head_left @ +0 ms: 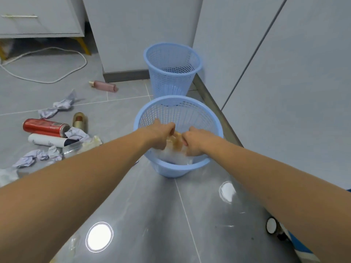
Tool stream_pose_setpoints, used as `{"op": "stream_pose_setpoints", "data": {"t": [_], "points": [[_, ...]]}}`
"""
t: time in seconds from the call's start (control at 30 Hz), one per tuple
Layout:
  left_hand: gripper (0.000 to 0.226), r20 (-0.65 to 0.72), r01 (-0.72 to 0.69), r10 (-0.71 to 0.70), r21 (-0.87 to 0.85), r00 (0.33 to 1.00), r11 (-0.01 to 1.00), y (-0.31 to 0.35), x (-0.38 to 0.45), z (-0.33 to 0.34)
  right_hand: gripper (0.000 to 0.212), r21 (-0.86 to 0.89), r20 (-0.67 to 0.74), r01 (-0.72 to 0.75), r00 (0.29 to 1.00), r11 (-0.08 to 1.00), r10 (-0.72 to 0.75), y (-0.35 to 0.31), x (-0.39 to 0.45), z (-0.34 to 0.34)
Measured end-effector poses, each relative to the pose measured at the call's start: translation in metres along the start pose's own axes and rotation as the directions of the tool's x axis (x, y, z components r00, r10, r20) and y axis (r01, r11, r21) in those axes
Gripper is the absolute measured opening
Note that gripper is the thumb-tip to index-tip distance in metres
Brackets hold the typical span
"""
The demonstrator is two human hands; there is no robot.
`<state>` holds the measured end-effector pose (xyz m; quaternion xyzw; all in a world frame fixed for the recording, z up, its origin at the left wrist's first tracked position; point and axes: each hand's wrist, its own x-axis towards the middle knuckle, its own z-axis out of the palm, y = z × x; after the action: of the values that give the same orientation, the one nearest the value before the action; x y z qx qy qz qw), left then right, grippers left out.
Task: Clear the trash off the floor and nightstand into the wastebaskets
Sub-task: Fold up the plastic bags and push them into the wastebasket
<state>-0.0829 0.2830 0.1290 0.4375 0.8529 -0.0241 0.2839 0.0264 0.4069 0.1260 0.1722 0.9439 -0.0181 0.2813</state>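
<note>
Fingers of the left hand (161, 136) and right hand (191, 144) are curled around a crumpled wrapper (175, 144), held inside the near wastebasket (178, 168).

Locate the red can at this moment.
In the head view, the red can lies on its side on the floor at the left, between a gold bottle and a white tube.

Home bedroom, nightstand (39, 18), wardrobe doors (284, 54), tiled floor (152, 215)

2 wastebaskets (171, 69) (blue), 1 can (45, 127)
</note>
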Motion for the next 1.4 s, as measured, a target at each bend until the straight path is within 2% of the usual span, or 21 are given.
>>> {"op": "stream_pose_setpoints", "data": {"t": [0.03,0.1,0.2,0.33,0.43,0.5,0.63,0.7,0.8,0.97,1.07,1.17,1.27,1.33,1.4], "points": [[0.057,0.027,-0.011,0.009,0.071,1.000,0.997,0.001,0.002,0.005,0.029,-0.025,0.020,0.004,1.000,1.000,-0.004,-0.001,0.002,0.003],[0.057,0.043,-0.030,0.019,0.257,0.999,0.966,0.005,0.003,0.015,0.046,-0.035,0.058,0.000,0.998,0.999,0.002,-0.004,0.005,0.006],[0.054,-0.052,-0.069,0.103,0.452,0.993,0.889,0.007,-0.001,0.026,0.055,0.030,0.091,0.045,0.995,0.999,-0.047,-0.013,0.009,0.009],[0.049,0.052,-0.142,0.132,0.367,0.990,0.919,0.003,0.003,0.030,0.060,0.101,0.212,0.099,0.970,0.990,-0.119,-0.020,0.012,0.013],[0.045,0.183,-0.116,0.051,0.370,0.982,0.922,0.003,0.004,0.030,0.063,0.037,0.348,0.099,0.932,0.994,-0.106,-0.019,0.008,0.012],[0.047,0.275,-0.085,-0.028,0.392,0.961,0.916,0.003,0.004,0.033,0.056,-0.010,0.417,0.113,0.904,0.994,-0.099,-0.020,0.006,0.013],[0.048,0.332,-0.068,-0.082,0.417,0.940,0.907,0.003,0.006,0.036,0.054,-0.019,0.464,0.114,0.881,0.993,-0.092,-0.026,0.009,0.015],[0.047,0.309,-0.069,-0.053,0.369,0.950,0.927,0.006,0.002,0.029,0.054,0.016,0.384,0.090,0.919,0.996,-0.089,-0.025,0.010,0.012],[0.040,0.186,-0.103,0.049,0.295,0.981,0.950,0.012,-0.008,0.015,0.049,0.088,0.176,0.078,0.980,0.993,-0.093,-0.020,0.000,0.000],[0.035,-0.087,-0.153,0.171,0.183,0.981,0.971,0.009,-0.036,-0.005,0.043,0.210,-0.019,0.057,0.998,0.976,-0.054,-0.011,-0.025,-0.013],[0.048,-0.236,-0.212,0.227,0.088,0.945,0.973,-0.005,-0.072,-0.014,0.037,0.291,-0.175,0.090,0.984,0.952,-0.040,-0.016,-0.052,-0.017],[0.056,-0.441,-0.292,0.261,-0.003,0.859,0.956,-0.033,-0.121,-0.015,0.032,0.386,-0.392,0.176,0.920,0.905,-0.012,-0.034,-0.083,-0.023],[0.054,-0.615,-0.342,0.226,-0.075,0.755,0.937,-0.071,-0.179,-0.001,0.024,0.392,-0.626,0.352,0.779,0.850,-0.034,-0.074,-0.112,-0.031],[0.052,-0.656,-0.331,0.160,-0.144,0.738,0.933,-0.095,-0.213,0.016,0.021,0.353,-0.716,0.462,0.693,0.813,-0.083,-0.110,-0.127,-0.033],[0.048,-0.665,-0.300,0.087,-0.213,0.742,0.930,-0.118,-0.241,0.039,0.019,0.306,-0.751,0.556,0.640,0.772,-0.163,-0.150,-0.137,-0.029]]}}
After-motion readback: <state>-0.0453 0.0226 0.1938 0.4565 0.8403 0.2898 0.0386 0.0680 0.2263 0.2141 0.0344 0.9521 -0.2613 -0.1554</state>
